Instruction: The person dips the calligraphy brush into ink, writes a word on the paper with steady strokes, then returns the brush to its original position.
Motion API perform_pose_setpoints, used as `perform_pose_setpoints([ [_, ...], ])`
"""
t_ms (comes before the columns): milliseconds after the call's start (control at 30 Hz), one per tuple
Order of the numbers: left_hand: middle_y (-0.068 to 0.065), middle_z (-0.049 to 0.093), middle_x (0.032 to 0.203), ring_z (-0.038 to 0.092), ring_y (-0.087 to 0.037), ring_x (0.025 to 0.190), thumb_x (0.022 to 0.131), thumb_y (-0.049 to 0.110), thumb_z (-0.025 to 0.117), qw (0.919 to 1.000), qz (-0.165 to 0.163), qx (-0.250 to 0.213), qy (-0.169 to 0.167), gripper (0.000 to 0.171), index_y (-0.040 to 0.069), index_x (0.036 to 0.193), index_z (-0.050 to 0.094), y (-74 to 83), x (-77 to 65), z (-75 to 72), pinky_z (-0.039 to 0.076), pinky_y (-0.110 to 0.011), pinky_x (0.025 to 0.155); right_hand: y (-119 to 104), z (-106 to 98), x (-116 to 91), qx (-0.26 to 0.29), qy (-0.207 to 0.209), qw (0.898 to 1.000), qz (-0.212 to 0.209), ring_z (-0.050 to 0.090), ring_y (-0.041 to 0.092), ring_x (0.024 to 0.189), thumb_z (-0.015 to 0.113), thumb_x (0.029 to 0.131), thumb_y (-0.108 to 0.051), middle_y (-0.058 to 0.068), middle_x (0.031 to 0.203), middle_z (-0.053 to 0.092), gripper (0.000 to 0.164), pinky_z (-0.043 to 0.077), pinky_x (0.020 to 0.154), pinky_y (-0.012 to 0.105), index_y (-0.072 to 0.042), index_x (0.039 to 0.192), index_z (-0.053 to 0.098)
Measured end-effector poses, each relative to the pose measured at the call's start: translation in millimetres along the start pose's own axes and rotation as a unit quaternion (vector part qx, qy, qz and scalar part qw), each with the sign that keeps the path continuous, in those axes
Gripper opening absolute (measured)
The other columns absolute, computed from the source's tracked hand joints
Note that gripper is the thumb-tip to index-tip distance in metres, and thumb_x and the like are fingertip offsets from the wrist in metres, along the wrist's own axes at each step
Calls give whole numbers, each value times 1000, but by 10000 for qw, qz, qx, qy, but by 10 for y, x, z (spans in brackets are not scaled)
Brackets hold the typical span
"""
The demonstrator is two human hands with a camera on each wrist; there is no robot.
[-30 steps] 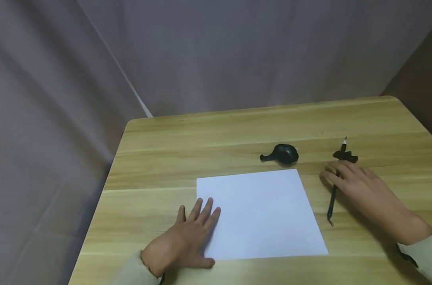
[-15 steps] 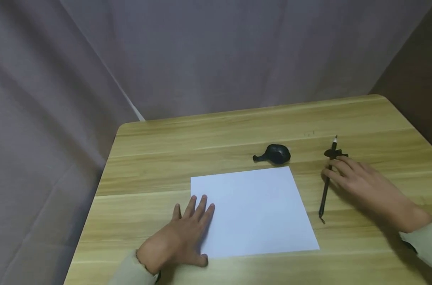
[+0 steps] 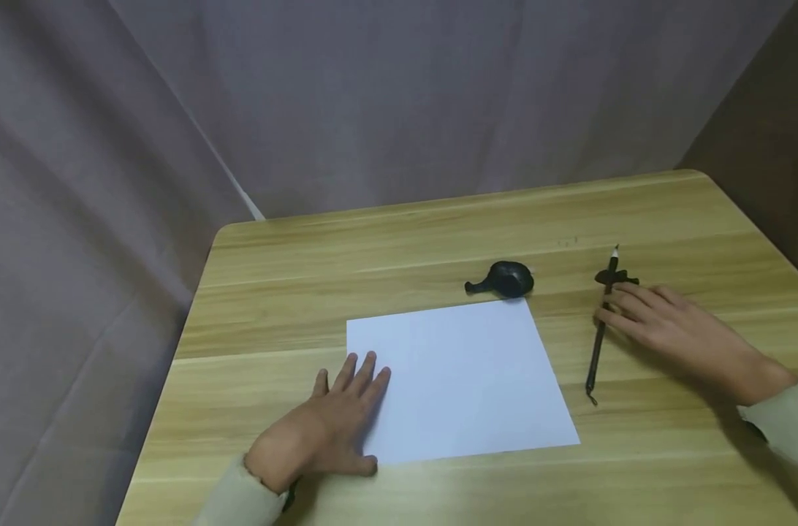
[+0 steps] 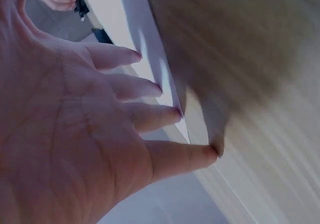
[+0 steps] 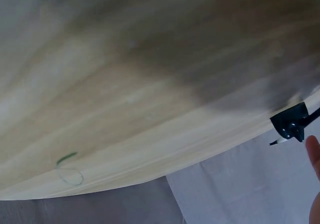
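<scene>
Taking the paper as the clock's centre: nearest, the left sleeve (image 3: 237,500) at eight o'clock, cut off by the bottom of the head view. Out of it comes the left hand (image 3: 327,431), fingers straight and fanned, gripping nothing, tips on the left edge of the white paper (image 3: 471,391); the little finger lands on the wooden table (image 3: 294,292). The right sleeve (image 3: 788,424), just past three, runs off the frame.

Over to the right hand (image 3: 671,329), a little before three, bent over the black brush (image 3: 598,354)! The hand covers part of the shaft, so I can't tell whether it has hold. The right wrist view shows little of that hand, and the brush is cut off there too. The brush's pale tip points to about one, its upper shaft across a small black stand (image 3: 625,278) at two. At one sits a black dish (image 3: 511,280), its inside too dark to read, right by the paper's far edge; touching, hard to say. Beyond, a grey curtain (image 3: 399,102) at twelve.
</scene>
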State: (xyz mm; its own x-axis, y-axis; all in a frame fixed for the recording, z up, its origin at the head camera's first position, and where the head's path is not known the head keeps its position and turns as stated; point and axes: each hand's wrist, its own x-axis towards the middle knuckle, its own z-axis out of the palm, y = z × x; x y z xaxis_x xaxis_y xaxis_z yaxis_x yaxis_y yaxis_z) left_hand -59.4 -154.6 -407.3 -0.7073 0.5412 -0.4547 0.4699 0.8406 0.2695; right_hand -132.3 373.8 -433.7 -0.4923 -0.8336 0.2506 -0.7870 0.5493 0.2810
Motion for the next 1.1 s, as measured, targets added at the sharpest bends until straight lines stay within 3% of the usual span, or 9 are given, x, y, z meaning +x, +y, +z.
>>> perform_pose_setpoints([
  [67, -17, -3, 177, -2, -41, 162, 82, 59, 82, 9998, -10, -183, 101, 123, 14, 171, 9, -63, -27, -23, 15, -74, 122, 38, 26, 17, -64, 73, 9999, -135, 55, 47, 123, 34, 100, 6, 28, 134, 61, 45, 49, 91, 64, 1, 136, 59],
  [133, -14, -3, 177, -2, -38, 163, 83, 63, 82, 9990, -75, -364, 260, 124, 15, 171, 9, -138, -45, -47, 13, -71, 125, 75, 49, 31, -166, 135, 9995, -253, 56, 46, 122, 17, 111, -1, 27, 133, 62, 48, 49, 90, 63, -1, 136, 58],
  [233, -13, 0, 178, 0, -35, 164, 81, 68, 81, 9973, -149, -495, 520, 125, 14, 171, 13, -260, -38, -67, 12, -68, 127, 120, 79, 30, -301, 203, 9986, -373, 57, 44, 121, -2, 115, -9, 26, 132, 62, 61, 50, 89, 61, -3, 137, 55],
  [567, -17, 0, 177, 0, -37, 163, 76, 69, 85, 9940, -146, -888, 616, 133, 8, 170, 12, -498, 48, 4, 9, -61, 129, 143, 147, -47, -331, 99, 9987, -383, 55, 43, 125, -3, 114, -6, 26, 140, 58, 58, 51, 91, 61, -4, 145, 47],
  [1100, -17, -6, 177, -5, -38, 163, 74, 62, 90, 9935, -1, -1027, 486, 138, 5, 170, 8, -577, 72, -31, 3, -62, 129, 230, 184, -6, -348, 384, 9966, -633, 60, 44, 119, 3, 114, -4, 28, 132, 63, 57, 51, 89, 61, 2, 133, 57],
])
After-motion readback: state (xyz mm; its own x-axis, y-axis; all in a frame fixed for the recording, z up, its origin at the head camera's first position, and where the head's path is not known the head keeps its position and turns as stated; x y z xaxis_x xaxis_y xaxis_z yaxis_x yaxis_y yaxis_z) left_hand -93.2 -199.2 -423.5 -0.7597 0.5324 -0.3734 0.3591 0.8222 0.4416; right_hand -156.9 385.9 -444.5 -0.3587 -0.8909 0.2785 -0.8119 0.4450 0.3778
